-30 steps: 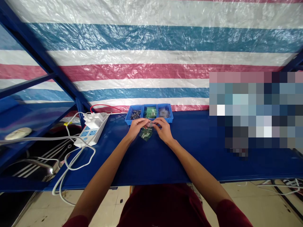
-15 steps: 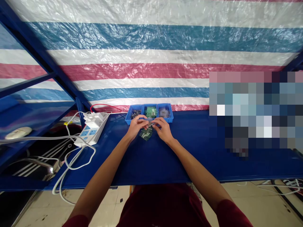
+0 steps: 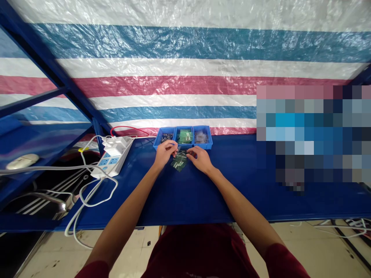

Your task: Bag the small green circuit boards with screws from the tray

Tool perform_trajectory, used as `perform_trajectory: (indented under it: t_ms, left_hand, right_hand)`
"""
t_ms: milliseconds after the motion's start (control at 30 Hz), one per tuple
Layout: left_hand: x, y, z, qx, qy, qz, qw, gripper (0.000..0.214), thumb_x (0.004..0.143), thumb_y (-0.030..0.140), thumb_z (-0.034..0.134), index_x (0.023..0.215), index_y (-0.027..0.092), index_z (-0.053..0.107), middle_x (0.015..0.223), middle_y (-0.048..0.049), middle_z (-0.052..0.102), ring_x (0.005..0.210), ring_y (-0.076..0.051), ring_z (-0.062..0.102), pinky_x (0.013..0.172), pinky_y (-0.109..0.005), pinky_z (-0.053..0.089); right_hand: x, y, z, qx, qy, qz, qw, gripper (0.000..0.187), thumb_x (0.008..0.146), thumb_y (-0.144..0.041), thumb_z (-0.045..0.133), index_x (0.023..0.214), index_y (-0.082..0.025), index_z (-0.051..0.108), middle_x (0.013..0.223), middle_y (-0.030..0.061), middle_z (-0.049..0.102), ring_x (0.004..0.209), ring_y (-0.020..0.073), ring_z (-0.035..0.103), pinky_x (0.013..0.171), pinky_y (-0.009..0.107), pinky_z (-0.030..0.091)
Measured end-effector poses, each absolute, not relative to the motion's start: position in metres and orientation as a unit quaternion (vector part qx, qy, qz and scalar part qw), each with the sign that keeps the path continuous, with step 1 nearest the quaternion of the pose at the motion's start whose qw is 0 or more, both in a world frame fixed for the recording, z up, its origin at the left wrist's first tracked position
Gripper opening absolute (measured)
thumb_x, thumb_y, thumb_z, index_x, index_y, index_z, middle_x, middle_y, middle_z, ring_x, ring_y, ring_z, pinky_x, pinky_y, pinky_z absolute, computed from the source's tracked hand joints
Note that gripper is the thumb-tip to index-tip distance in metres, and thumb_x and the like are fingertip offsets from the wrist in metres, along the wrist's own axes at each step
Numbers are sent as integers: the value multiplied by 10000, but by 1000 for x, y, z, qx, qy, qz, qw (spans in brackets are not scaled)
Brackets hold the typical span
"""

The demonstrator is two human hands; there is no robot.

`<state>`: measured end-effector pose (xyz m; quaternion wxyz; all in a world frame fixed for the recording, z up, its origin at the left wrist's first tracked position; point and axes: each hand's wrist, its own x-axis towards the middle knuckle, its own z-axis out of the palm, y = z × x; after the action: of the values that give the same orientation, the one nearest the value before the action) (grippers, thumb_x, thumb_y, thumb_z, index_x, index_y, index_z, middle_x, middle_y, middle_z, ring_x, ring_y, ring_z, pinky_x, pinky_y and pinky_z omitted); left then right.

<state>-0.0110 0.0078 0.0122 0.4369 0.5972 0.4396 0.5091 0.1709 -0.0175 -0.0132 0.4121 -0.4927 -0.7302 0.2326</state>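
Note:
My left hand [image 3: 165, 155] is closed in a pinch just in front of the bins, with a hint of clear plastic at its fingertips; what it holds is too small to make out. Across from it, my right hand [image 3: 200, 160] has thumb and fingers pinched beside a thin, dark, metallic-looking bit that I cannot name. Between the hands a small green-tinted packet [image 3: 179, 162] with pale pieces inside lies on the table. Behind them stand three joined blue bins: one with metal screw-like parts [image 3: 166, 138], one with green packets [image 3: 184, 136], one with clear plastic bags [image 3: 201, 137].
On the left of the blue table [image 3: 185, 197] sits a white power strip [image 3: 113, 156] with plugs and looping cables [image 3: 111, 193]. A white mouse-like object [image 3: 23, 162] rests on a shelf further left. A blurred-out area covers the right side. Striped sheeting [image 3: 179, 88] hangs behind.
My hands have moved slightly apart, the left one drawing back from the right. More of the green packet now shows between them.

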Motion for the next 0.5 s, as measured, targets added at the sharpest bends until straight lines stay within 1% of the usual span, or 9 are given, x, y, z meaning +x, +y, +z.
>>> perform_trajectory:
  t_ms: [133,200,267,333,367,433,467,500]
  left_hand:
    - [-7,1,19,628,391,469,482,325,713,409,722,858,145,602,631,0,624,522,-120,575,507,-237,475]
    - [-5,-1,21,642,374,452,494,321,725,406,716,870,144,601,625,3,619,523,-118,573,525,-240,478]
    - [-5,-2,22,650,367,453,488,311,734,405,710,866,144,602,611,10,607,512,-109,556,532,-238,473]
    - [-6,-1,21,651,371,465,472,308,742,410,700,865,144,606,613,9,602,514,-107,546,535,-239,468]
    - [-7,0,20,651,377,470,462,309,749,417,690,867,144,609,625,4,606,520,-109,547,538,-242,467]
    - [-9,3,18,658,396,469,437,315,766,439,658,861,141,612,658,-11,616,536,-117,552,541,-248,467]
    - [-11,5,16,666,410,460,420,321,776,451,637,856,141,614,672,-18,620,545,-123,556,541,-251,466]
    - [-12,6,15,678,427,448,396,325,787,460,615,851,142,618,684,-24,624,557,-130,561,541,-253,463]
  right_hand:
    - [170,-15,-13,-464,-681,329,460,366,764,-368,667,1082,-188,639,964,48,629,633,106,534,682,280,479]
    - [169,-14,-12,-445,-659,371,479,376,732,-372,684,1059,-191,641,971,42,632,620,97,526,651,266,476]
    - [170,-13,-12,-432,-652,389,486,265,707,-352,689,907,-179,664,848,17,634,603,95,513,627,253,460]
    - [173,-12,-10,-422,-659,408,471,167,686,-322,690,742,-170,647,677,-14,596,568,93,492,589,238,435]
    - [175,-12,-9,-417,-660,428,455,152,680,-311,686,700,-169,634,613,-28,570,543,91,480,556,229,419]
    - [178,-12,-7,-411,-646,481,426,150,677,-306,674,678,-169,614,523,-49,522,476,84,457,471,210,378]
    - [180,-11,-6,-408,-631,503,426,157,678,-313,669,680,-170,605,492,-57,504,441,81,444,432,203,357]
    - [181,-11,-5,-407,-610,515,444,171,683,-327,665,684,-171,596,466,-65,486,409,78,432,403,199,343]
